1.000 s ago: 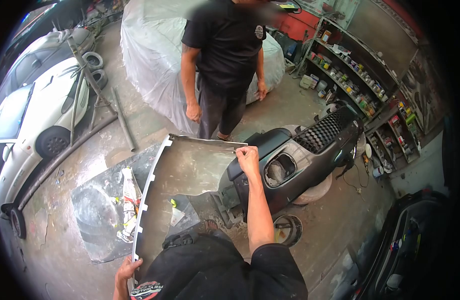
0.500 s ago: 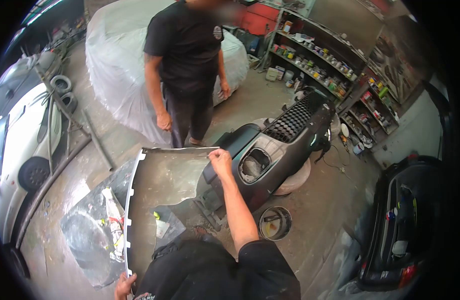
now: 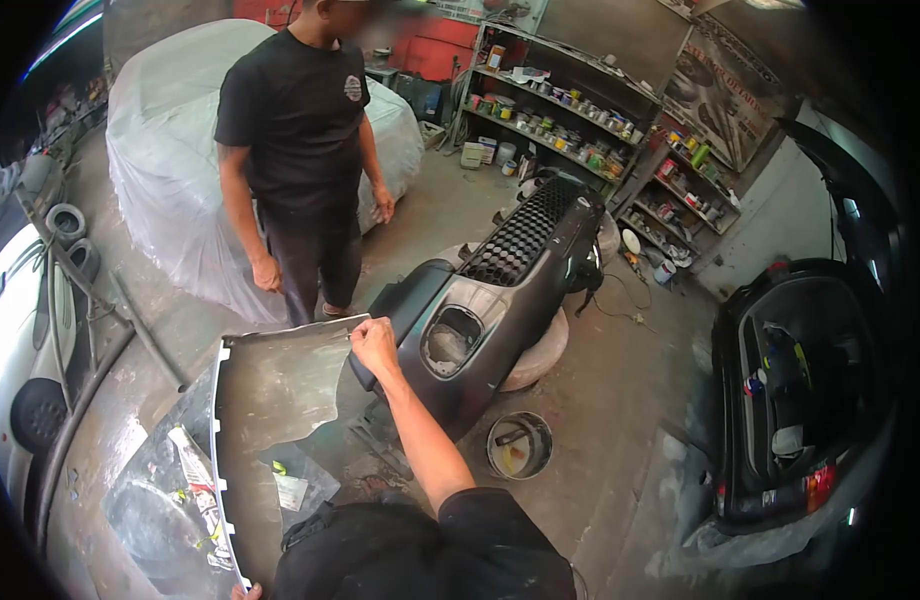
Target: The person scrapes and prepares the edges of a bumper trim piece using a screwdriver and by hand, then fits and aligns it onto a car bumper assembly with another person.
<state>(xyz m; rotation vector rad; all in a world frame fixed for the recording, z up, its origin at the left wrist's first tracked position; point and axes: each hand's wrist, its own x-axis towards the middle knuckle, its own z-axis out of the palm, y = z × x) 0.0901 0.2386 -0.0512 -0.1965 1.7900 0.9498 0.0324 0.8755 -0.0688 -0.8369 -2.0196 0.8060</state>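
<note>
A thin, curved car body panel [image 3: 280, 390] with a white, tabbed strip along its left edge is held up in front of me. My right hand [image 3: 374, 342] pinches the panel's far right corner, fingers closed. At the bottom edge of the view, my left hand [image 3: 248, 593] grips the near end of the white strip; most of this hand is cut off. Just beyond my right hand lies a dark car bumper [image 3: 460, 330] with a honeycomb grille and a round opening, resting on a pale, rounded support [image 3: 540, 358].
A person [image 3: 295, 150] in dark clothes stands beyond the panel, before a plastic-covered car [image 3: 170, 150]. A bucket [image 3: 520, 446] stands right of my arm. A board [image 3: 145, 510] with tubes lies at left. Shelves [image 3: 560, 125] of cans line the back; a black car [image 3: 780, 400] is at right.
My view has turned to the right, so the scene sits further left. Both hands keep their hold on the panel, and my left hand has slipped mostly out of view.
</note>
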